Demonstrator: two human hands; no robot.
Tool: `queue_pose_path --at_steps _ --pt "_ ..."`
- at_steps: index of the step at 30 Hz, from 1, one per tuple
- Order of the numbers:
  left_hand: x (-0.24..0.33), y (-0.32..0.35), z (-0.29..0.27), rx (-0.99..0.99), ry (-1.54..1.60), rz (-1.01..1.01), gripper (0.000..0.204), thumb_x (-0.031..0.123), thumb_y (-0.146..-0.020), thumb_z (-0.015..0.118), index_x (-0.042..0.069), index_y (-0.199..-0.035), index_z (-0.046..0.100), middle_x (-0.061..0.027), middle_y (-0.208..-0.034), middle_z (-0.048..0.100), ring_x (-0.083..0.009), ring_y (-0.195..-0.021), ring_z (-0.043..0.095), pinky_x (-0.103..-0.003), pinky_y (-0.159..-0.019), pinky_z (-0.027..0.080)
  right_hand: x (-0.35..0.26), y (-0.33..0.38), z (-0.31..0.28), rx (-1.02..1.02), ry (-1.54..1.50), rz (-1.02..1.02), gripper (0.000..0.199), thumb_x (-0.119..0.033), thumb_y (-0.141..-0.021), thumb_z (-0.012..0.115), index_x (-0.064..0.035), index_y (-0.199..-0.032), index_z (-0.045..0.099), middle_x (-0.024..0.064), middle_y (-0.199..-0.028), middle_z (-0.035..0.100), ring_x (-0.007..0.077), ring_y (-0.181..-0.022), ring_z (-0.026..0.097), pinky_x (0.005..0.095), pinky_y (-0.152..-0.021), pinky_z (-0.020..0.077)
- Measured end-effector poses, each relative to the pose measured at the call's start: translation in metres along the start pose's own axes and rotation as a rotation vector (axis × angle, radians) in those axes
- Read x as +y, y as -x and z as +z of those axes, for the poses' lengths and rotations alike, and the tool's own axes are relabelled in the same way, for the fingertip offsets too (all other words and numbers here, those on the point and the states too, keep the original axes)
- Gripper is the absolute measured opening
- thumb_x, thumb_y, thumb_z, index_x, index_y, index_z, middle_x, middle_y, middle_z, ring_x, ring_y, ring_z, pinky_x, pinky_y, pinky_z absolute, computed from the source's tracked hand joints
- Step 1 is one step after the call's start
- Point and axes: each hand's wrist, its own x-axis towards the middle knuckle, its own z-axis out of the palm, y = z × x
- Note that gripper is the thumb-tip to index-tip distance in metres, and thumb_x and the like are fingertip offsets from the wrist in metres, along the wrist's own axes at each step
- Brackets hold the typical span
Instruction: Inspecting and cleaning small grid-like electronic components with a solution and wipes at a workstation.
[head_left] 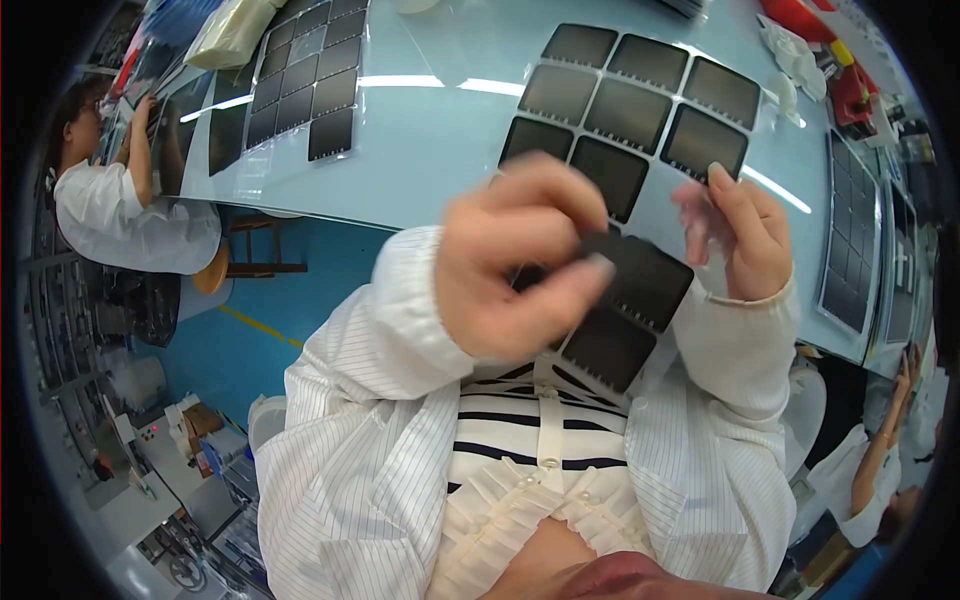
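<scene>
In front of me lies a sheet of dark, rounded square panels (628,113) in rows, with narrow clear gaps between them. My left hand (515,262), blurred by motion, pinches one dark square panel (650,283) at its left side between thumb and forefinger. This panel overlaps another dark panel (610,348) near my chest. At the sheet's right side, my right hand (745,228) is closed at the clear edge, thumb on top by a corner panel. Its other fingers look paler, as though seen through clear film.
Another sheet of dark panels (305,85) lies at the far left of the glass-topped table (420,150), beside a pale stack (232,32). More sheets (848,235) lie at right, below red containers (855,100). Co-workers sit left (130,200) and right (860,470). A wooden stool (262,250) stands at left.
</scene>
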Motion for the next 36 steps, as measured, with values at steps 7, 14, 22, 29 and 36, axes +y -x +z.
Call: queue_pose_path --at_steps 7,14,22,29,36 --pt "-0.018 0.008 -0.049 0.426 0.671 -0.356 0.029 0.026 -0.083 0.051 0.006 -0.065 0.042 -0.0164 -0.086 0.057 -0.0266 -0.086 0.057 -0.043 -0.091 0.043 0.0 -0.001 -0.015 0.046 0.198 -0.364 0.045 -0.004 -0.099 0.039 0.003 -0.142 0.029 0.0234 -0.101 0.068 0.0157 -0.052 0.063 0.0207 -0.047 0.0458" --pt "-0.036 0.01 -0.055 0.343 0.74 -0.567 0.055 0.046 -0.095 0.045 -0.003 -0.119 0.051 -0.004 -0.079 0.044 -0.0103 -0.067 0.038 -0.023 -0.056 0.032 -0.005 0.001 -0.024 -0.036 0.004 -0.572 0.05 -0.003 -0.1 0.038 0.0006 -0.147 0.024 0.029 -0.107 0.065 0.0201 -0.048 0.063 0.0226 -0.044 0.0487" --pt "-0.021 0.006 -0.024 0.003 0.175 -0.586 0.023 0.022 -0.09 0.064 0.0 -0.092 0.061 0.0029 -0.072 0.051 -0.0045 -0.066 0.042 -0.021 -0.058 0.032 -0.039 0.0 -0.055 -0.005 0.128 -0.645 0.048 -0.006 -0.101 0.036 -0.0003 -0.147 0.024 0.0296 -0.12 0.059 0.0129 -0.052 0.055 0.0204 -0.053 0.0439" --pt "-0.008 0.005 -0.026 -0.073 -0.008 -0.346 0.021 0.012 -0.086 0.067 0.001 -0.072 0.055 -0.0018 -0.066 0.052 -0.0099 -0.059 0.044 -0.025 -0.056 0.035 -0.049 -0.009 -0.093 0.011 0.198 -0.665 0.047 -0.009 -0.099 0.04 0.0024 -0.144 0.032 0.0238 -0.117 0.061 0.0109 -0.056 0.049 0.0205 -0.058 0.0404" --pt "-0.001 0.004 -0.023 -0.071 -0.053 -0.277 0.023 0.009 -0.083 0.07 0.001 -0.069 0.054 -0.0036 -0.066 0.051 -0.0122 -0.057 0.044 -0.026 -0.055 0.036 -0.057 -0.017 -0.103 -0.064 0.283 -0.751 0.047 -0.01 -0.098 0.045 0.0011 -0.142 0.036 0.0187 -0.097 0.064 0.0136 -0.057 0.053 0.0223 -0.058 0.0404"
